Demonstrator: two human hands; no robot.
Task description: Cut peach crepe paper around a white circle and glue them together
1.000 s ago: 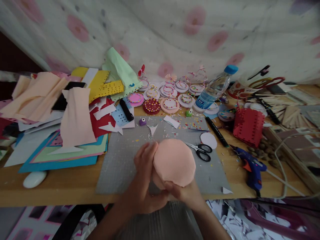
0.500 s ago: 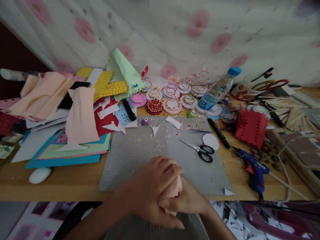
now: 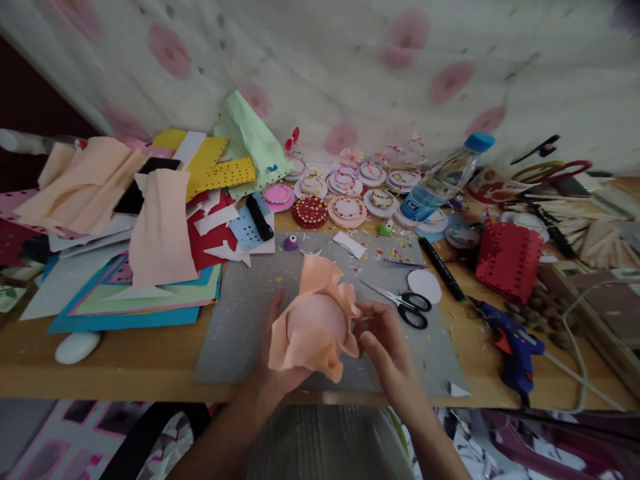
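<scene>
A peach crepe paper piece [image 3: 305, 340] with ruffled edges stands over the near part of the grey cutting mat [image 3: 235, 320]. At its centre shows a smooth, pale pink round face [image 3: 320, 317]. My left hand [image 3: 280, 377] holds the crepe paper from below and the left, most of its fingers hidden behind it. On the other side, my right hand [image 3: 385, 337] has bent fingers pinching the ruffled right edge. Black-handled scissors [image 3: 413, 309] lie on the mat just beyond my right hand.
Left are stacked coloured sheets [image 3: 150, 320] and crepe strips [image 3: 163, 233]. Decorated paper discs [image 3: 345, 210] line the back. A water bottle [image 3: 425, 193], black marker [image 3: 443, 270], red dotted box [image 3: 509, 260] and blue glue gun [image 3: 515, 347] with its cord stand right.
My hands, clasped around the crepe paper before, have parted. The paper is now spread open with its round centre showing, and my right hand has moved to its right edge.
</scene>
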